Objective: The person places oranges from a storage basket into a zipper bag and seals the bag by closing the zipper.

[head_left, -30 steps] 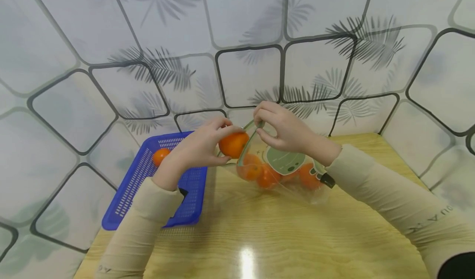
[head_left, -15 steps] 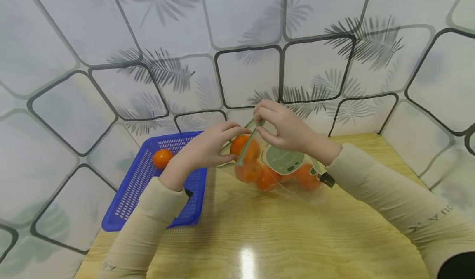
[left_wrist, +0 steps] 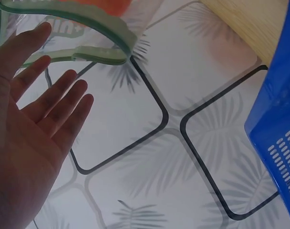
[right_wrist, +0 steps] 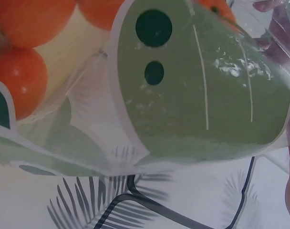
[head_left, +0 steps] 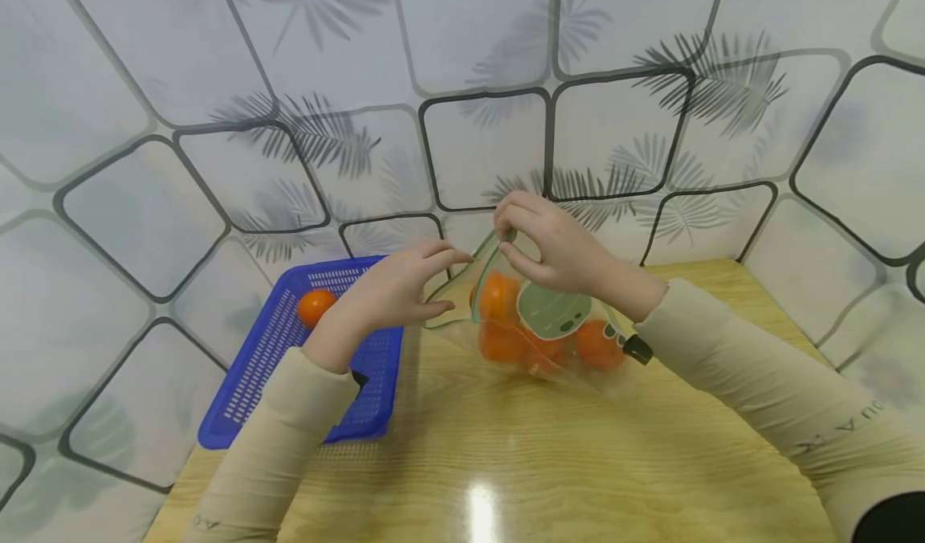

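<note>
My right hand (head_left: 545, 246) pinches the green rim of a clear zip bag (head_left: 552, 310), holding its mouth raised toward the left. Several oranges (head_left: 499, 298) lie inside the bag, one resting on top near the mouth. At that mouth, my left hand (head_left: 397, 286) has its fingers spread and nothing in its grasp; the left wrist view shows the bare palm (left_wrist: 25, 152) beside the green bag rim (left_wrist: 88, 16). Green print (right_wrist: 183, 95) on the bag fills much of the right wrist view and mostly hides the right hand.
A blue plastic basket (head_left: 246, 382) stands on the left of the wooden table (head_left: 549, 463), partly behind the left arm. One orange (head_left: 315, 308) is visible in it. A patterned wall covering (head_left: 484, 149) rises behind and at both sides.
The orange in my left hand has gone into the bag and now rests on the others. My left fingers have let go and drawn slightly back left. The right hand stays in place.
</note>
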Demonstrator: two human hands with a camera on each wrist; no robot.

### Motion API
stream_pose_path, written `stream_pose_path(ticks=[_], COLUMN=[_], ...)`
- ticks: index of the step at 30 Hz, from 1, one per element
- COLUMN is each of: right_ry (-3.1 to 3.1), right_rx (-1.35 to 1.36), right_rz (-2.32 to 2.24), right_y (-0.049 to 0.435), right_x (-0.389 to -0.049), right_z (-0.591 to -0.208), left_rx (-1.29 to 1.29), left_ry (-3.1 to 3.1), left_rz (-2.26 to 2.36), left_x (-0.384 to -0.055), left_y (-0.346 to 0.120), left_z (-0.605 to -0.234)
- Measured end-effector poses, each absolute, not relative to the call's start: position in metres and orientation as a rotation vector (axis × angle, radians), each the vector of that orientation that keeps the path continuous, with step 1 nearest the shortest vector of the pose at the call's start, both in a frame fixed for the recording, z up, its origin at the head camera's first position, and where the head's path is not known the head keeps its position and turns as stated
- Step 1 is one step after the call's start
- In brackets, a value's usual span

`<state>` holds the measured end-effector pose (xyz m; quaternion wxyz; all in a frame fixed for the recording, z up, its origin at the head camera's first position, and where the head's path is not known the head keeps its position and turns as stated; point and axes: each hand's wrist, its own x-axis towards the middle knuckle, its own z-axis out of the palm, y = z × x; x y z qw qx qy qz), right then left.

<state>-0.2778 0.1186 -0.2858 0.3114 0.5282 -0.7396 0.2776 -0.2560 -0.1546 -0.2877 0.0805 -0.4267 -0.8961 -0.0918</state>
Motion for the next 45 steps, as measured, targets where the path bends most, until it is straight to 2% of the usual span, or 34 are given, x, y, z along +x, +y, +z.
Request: stream_pose_path(ticks=[18, 45], right_ry=[-1.975, -1.95], right_rx=[1.38, 1.398], right_rz=[0.735, 0.716], right_y=[0.121, 0.121], right_x=[-0.276, -0.275], right_z=[-0.281, -0.282], left_rx=[-1.11, -0.867], left_ry=[-2.784, -2.958], left_rz=[-0.131, -0.217], left_x=[-0.256, -0.272], left_y=[-0.193, -0.258], left_z=[-0.297, -0.31])
